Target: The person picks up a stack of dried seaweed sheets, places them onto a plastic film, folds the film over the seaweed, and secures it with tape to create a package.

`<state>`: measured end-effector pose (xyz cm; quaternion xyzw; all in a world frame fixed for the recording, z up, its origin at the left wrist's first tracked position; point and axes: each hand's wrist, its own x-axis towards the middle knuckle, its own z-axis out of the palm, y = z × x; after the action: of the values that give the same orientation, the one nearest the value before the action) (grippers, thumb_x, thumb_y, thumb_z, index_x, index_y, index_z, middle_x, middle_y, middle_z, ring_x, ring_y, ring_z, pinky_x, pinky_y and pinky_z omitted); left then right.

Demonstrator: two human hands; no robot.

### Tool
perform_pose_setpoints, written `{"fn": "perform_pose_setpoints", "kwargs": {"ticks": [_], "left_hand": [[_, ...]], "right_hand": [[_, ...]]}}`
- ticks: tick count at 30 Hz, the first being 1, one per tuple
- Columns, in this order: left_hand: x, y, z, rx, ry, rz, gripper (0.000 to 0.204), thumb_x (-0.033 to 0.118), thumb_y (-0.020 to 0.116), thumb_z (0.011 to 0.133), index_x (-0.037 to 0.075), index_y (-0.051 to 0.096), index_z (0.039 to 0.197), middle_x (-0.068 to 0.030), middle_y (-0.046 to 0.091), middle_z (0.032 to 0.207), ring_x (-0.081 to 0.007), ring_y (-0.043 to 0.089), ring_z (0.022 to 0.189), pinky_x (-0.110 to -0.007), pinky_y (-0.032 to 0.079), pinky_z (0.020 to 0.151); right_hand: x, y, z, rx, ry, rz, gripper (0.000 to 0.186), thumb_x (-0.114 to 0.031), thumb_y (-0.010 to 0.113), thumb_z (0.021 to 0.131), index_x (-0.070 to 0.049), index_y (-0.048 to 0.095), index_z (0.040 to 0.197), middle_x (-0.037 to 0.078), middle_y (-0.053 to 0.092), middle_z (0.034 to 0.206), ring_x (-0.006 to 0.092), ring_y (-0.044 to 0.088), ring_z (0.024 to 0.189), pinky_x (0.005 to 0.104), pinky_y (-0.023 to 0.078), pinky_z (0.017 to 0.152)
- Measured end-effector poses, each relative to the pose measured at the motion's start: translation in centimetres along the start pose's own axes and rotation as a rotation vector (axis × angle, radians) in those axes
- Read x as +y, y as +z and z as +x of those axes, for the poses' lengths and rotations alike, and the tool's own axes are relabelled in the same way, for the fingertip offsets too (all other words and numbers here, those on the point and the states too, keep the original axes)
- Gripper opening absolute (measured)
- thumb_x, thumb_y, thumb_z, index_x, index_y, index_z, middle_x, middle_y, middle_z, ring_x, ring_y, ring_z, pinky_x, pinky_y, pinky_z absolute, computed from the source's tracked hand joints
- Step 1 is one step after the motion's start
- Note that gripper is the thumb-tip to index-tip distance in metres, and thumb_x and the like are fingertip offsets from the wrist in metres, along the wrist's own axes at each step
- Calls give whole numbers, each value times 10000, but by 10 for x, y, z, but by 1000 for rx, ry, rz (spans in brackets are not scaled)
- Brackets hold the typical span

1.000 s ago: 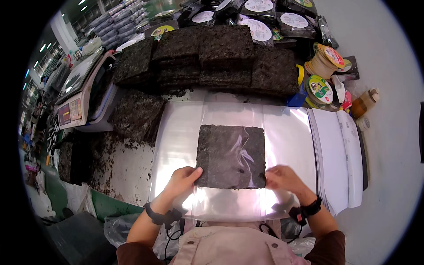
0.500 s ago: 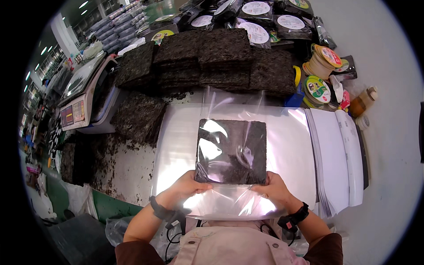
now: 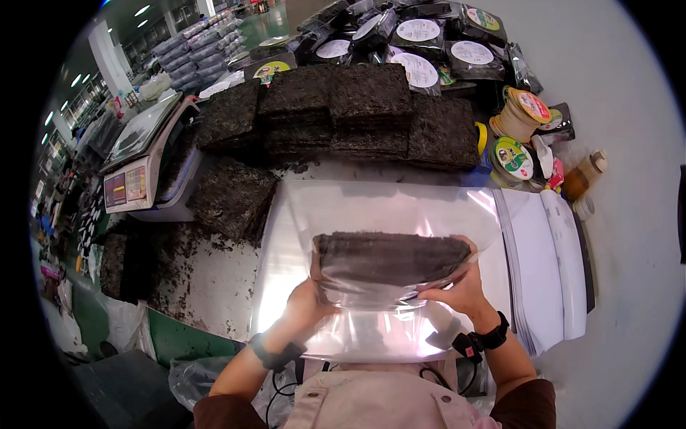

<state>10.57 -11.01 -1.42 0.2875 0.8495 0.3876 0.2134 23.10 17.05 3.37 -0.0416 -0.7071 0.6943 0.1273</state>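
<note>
Between my hands is a thick dark stack of seaweed sheets (image 3: 389,259) in a clear plastic bag (image 3: 361,294). It is tipped up, with its layered edge facing me. My left hand (image 3: 309,304), slightly blurred, grips its left end. The right end is held by my right hand (image 3: 461,289), thumb along the near side and fingers partly behind the plastic. Under the bundle lies a shiny pile of clear plastic bags (image 3: 275,250). Tall stacks of bare seaweed sheets (image 3: 368,93) stand beyond it.
Left are a weighing scale (image 3: 128,184), a leaning seaweed stack (image 3: 232,196) and scattered crumbs. Packed black bags with round labels (image 3: 418,30) heap up at the back. Sticker rolls (image 3: 513,159), a brown bottle (image 3: 584,175) and white paper sheets (image 3: 532,264) are on the right.
The bagged seaweed stack has been tipped up from lying flat, so its layered edge now shows. My right hand has moved up along its right end.
</note>
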Motion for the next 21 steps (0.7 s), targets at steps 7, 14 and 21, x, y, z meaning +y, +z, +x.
{"fn": "perform_pose_setpoints", "kwargs": {"ticks": [7, 14, 21], "left_hand": [[39, -25, 7, 287, 527, -355, 1354, 355, 934, 401, 55, 136, 1452, -187, 415, 1353, -313, 453, 1219, -425, 360, 1027], [44, -11, -9, 286, 572, -364, 1280, 293, 928, 482, 45, 122, 1445, -175, 489, 1234, -274, 548, 1101, -362, 469, 931], [33, -8, -30, 228, 546, -455, 704, 469, 655, 809, 30, 366, 1277, -165, 520, 1101, -252, 582, 909, -406, 536, 693]], "right_hand": [[11, -3, -9, -174, -303, -622, 989, -153, 909, 548, -29, 310, 1326, 129, 481, 1243, 217, 487, 1132, 340, 384, 984], [21, -13, -19, -162, -440, -715, 1021, -263, 909, 551, -7, 308, 1336, 152, 459, 1243, 289, 484, 1124, 369, 418, 955], [-20, -8, -57, 280, -819, -659, 204, -80, 652, 785, -15, 648, 978, 135, 610, 832, 284, 578, 717, 371, 480, 648]]}}
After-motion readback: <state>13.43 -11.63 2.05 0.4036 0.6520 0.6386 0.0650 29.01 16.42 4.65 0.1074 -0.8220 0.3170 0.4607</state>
